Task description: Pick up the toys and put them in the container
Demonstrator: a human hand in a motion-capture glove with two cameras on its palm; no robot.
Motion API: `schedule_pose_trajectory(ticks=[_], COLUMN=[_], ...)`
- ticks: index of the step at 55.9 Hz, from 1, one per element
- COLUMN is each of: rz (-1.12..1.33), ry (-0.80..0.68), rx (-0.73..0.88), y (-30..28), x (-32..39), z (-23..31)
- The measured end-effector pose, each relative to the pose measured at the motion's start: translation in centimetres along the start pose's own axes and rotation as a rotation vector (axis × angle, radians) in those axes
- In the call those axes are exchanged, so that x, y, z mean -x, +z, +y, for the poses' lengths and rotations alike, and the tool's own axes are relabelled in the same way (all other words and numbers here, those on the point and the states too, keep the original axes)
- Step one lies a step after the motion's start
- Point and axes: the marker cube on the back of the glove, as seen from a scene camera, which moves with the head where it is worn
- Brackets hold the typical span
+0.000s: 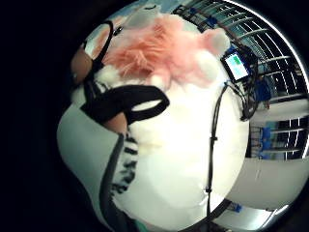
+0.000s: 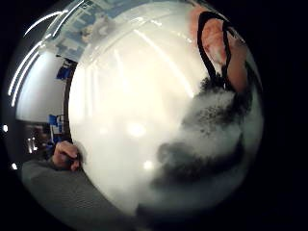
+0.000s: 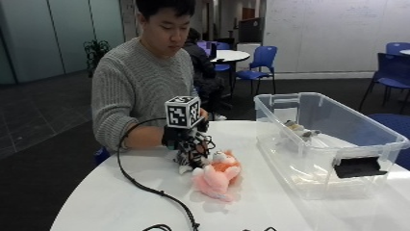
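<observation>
My gloved right hand (image 3: 185, 136) is down on the white table (image 3: 128, 192), its fingers curled round a black-and-white striped plush toy (image 3: 192, 160). The toy's stripes (image 1: 126, 164) lie close to the palm, and its fuzzy grey body (image 2: 211, 125) is beside my thumb (image 2: 216, 43). A pink and orange plush toy (image 3: 218, 178) lies on the table against the striped one, just ahead of my fingers; its pink fur (image 1: 159, 53) shows past them. The clear plastic container (image 3: 301, 166) stands to the right, apart from my hand, with a small toy (image 3: 301, 130) inside.
A black cable (image 3: 147, 187) runs from my hand across the table toward its front edge. The bare left hand (image 2: 65, 154) rests at the table's edge by the grey sleeve. A black latch (image 3: 359, 166) sits on the container's near end. Blue chairs stand behind.
</observation>
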Motion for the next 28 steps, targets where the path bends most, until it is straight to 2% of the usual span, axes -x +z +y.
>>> schedule_pose_trajectory(ticks=[5,18,23,28], rz=[-0.069,-0.065,-0.064,-0.054], ry=[-0.004,-0.028,-0.043,-0.04], rx=[-0.072,-0.388,-0.428,-0.428], y=[-4.3,-22.2,-25.4,-26.1], x=[-0.1,-1.2,-1.2,-1.1], z=[-1.1,-7.1,-8.6,-9.9])
